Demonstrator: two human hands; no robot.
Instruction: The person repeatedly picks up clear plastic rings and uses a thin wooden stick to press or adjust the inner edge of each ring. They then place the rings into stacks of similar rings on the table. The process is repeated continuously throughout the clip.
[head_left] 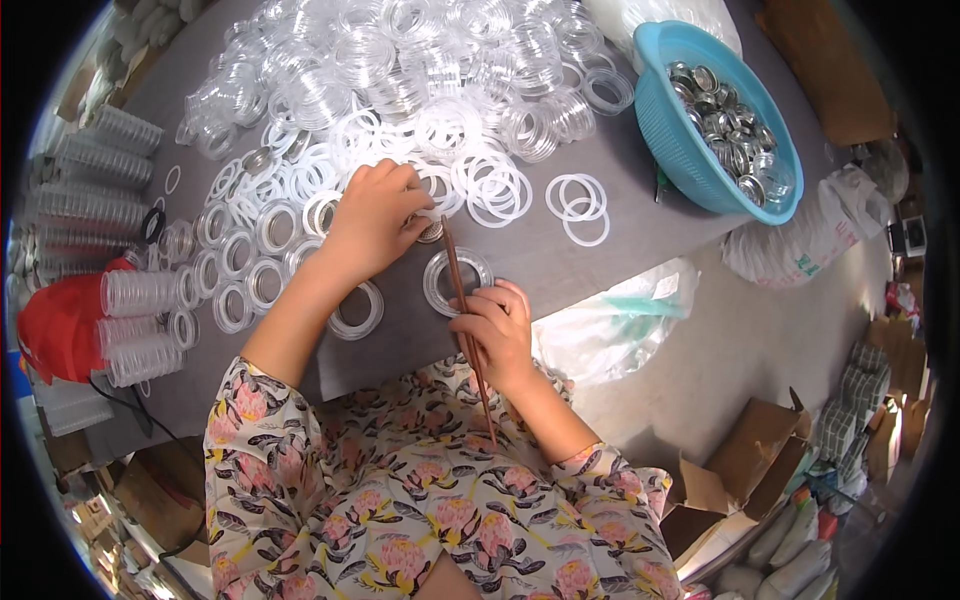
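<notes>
My left hand (375, 220) is closed over the near side of the ring pile. Its fingertips pinch a small silvery round piece (431, 233), partly hidden by the fingers. My right hand (497, 330) grips a thin brown stick (465, 310), whose upper tip is close to my left fingertips. Under the right fingers is a clear plastic ring (432, 284) near the table edge; whether they grip it or only touch it, I cannot tell. Another clear ring (373, 325) lies below my left wrist. Flat white rings (500, 190) are heaped just beyond both hands.
Clear round plastic parts (370, 55) are piled at the back of the grey table (620, 260). A blue basket (650, 130) of silvery round metal pieces stands right. Stacked clear rings (140, 290) and a red cloth-like item (65, 325) are left. An open cardboard box (750, 450) sits lower right.
</notes>
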